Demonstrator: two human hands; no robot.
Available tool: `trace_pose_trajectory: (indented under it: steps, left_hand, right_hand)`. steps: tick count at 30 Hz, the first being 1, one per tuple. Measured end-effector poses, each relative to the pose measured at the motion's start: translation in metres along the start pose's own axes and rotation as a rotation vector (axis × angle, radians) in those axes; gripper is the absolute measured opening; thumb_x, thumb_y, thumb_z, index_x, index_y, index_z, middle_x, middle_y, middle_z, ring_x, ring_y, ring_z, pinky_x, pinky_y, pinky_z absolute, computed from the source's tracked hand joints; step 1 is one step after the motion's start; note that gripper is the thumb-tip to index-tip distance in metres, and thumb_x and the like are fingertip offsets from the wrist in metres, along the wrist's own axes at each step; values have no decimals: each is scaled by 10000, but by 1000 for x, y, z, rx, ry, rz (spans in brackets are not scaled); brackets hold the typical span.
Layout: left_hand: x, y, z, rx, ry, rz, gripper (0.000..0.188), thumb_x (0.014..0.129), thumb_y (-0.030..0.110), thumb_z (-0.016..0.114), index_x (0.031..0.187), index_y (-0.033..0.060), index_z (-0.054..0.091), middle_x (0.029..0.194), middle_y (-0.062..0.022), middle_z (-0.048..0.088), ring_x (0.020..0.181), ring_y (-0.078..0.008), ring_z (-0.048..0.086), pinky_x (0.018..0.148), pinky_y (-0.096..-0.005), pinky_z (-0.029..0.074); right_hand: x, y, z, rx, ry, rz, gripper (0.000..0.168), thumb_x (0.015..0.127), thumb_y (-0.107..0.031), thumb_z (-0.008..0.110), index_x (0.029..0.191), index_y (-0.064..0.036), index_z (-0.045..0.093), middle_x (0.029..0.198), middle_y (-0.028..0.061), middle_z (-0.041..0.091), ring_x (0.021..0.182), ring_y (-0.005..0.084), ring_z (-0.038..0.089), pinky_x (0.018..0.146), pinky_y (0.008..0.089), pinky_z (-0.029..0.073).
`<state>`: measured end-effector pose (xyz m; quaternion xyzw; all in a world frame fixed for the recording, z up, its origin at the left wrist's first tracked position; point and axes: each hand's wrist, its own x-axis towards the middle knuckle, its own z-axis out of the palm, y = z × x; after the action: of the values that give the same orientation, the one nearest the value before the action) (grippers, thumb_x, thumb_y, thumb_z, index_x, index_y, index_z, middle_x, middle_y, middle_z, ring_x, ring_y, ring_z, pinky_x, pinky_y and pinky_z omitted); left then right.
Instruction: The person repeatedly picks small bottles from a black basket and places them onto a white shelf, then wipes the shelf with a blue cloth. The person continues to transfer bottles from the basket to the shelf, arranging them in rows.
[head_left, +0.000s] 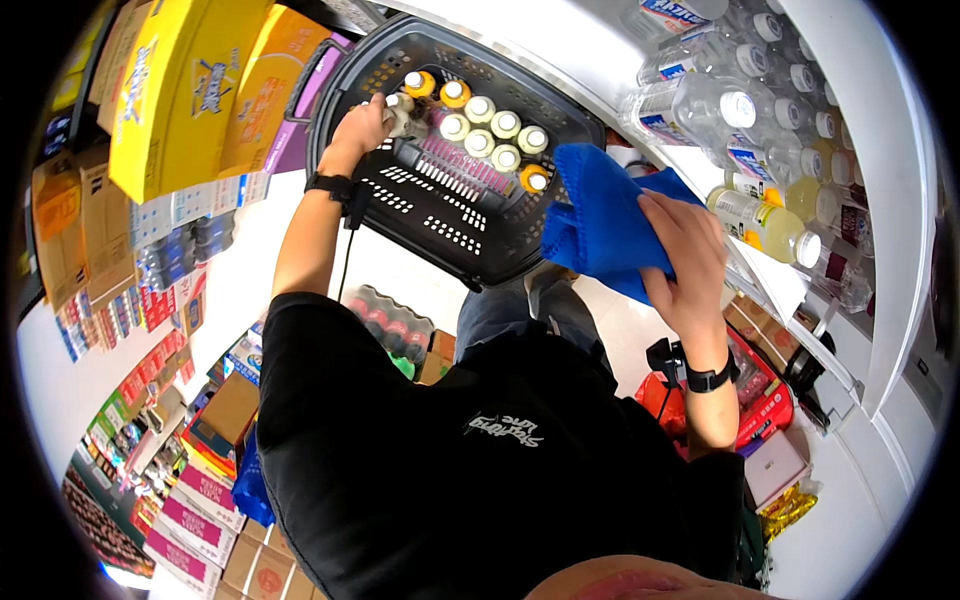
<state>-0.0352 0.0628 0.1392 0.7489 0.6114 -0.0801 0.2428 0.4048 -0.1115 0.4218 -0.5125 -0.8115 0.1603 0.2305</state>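
Observation:
A dark plastic shopping basket (450, 247) with slotted sides is in front of my legs. In it stand several bottles with white caps, most of them pale like this pale bottle (480, 142), and a few orange like this orange bottle (455, 94). My left hand (364, 129) reaches over the basket's left side, its fingers at a pale bottle (405, 112) there; whether they grip it is not clear. My right hand (686, 255) holds a folded blue cloth (604, 214) by the basket's right edge, beside the shelf.
On the right, a white shelf (769, 289) carries clear bottles (697, 109) and a pale yellow drink bottle (765, 225). Yellow cartons (180, 97) are stacked on the left. Shrink-wrapped bottles (394, 322) and a red box (765, 397) lie low near my legs.

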Motion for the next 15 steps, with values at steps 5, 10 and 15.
trace_pose_trajectory:
  steps: [5, 10, 15]
  left_hand:
    - [-123, 107, -151, 29, 242, 207, 345, 944, 248, 642, 1191, 31, 537, 981, -269, 697, 938, -438, 682, 806, -515, 537]
    - [-235, 216, -289, 76, 604, 511, 289, 975, 320, 647, 1136, 83, 609, 884, -165, 680, 764, -363, 685, 675, -430, 547]
    - [-299, 329, -373, -54, 740, 581, 271, 1037, 307, 613, 1053, 36, 617, 749, -32, 626, 682, -98, 587, 611, -253, 468]
  right_hand:
    - [-14, -6, 5, 77, 108, -135, 661, 636, -53, 733, 1293, -74, 659, 1247, 95, 679, 1069, 305, 644, 939, 432, 473]
    - [-23, -24, -22, 297, 304, -217, 614, 674, -39, 725, 1284, -61, 659, 1243, 119, 689, 1067, 320, 649, 933, 425, 471]
    - [-35, -39, -38, 686, 652, -108, 545, 800, 27, 704, 1333, 4, 594, 1263, 181, 681, 1116, 298, 677, 996, 391, 507]
